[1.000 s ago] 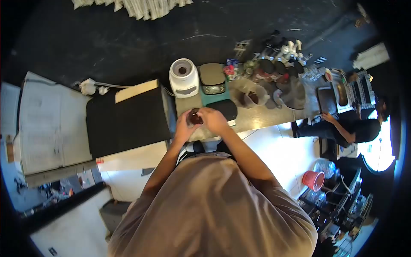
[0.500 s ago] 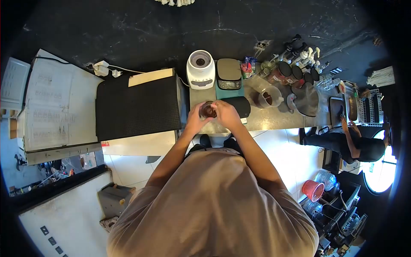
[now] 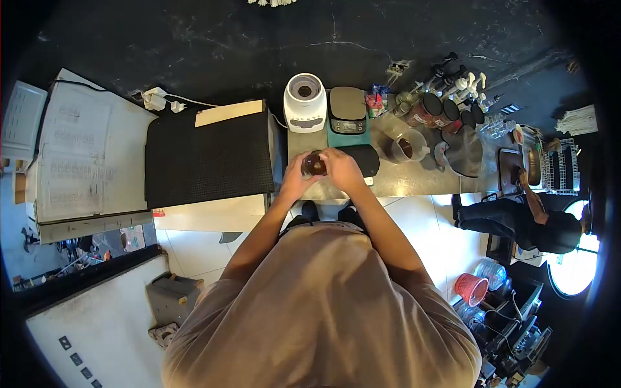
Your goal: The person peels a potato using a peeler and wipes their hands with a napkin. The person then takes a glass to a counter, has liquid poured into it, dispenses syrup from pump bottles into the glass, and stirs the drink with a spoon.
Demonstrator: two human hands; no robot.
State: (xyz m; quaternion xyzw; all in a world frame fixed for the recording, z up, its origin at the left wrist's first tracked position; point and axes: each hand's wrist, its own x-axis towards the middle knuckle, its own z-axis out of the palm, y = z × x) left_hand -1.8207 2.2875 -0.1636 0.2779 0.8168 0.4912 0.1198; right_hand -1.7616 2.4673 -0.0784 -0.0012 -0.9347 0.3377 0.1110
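Note:
A small round clear container (image 3: 315,165) with dark brown contents is held between my hands over the counter's front edge. My left hand (image 3: 297,179) is curled round its left side. The fingers of my right hand (image 3: 341,170) are bent over its right rim. Behind my hands stands a white blender base (image 3: 305,103). Beside that, a digital scale (image 3: 348,111) sits on a teal mat (image 3: 349,138). A black pad (image 3: 359,160) lies just right of my right hand. Farther right is a clear pitcher (image 3: 409,146) with dark contents.
A black textured box top (image 3: 208,157) rises at the left. Jars with black lids (image 3: 428,110), pump bottles (image 3: 467,83) and a tray (image 3: 509,169) line the counter to the right. Another person (image 3: 548,227) stands at its far end. A red basket (image 3: 471,289) is on the floor.
The view has shifted, so the counter sits farther right and lower than in the earliest frame. My hands remain round the container. The other person's arm has moved over the tray.

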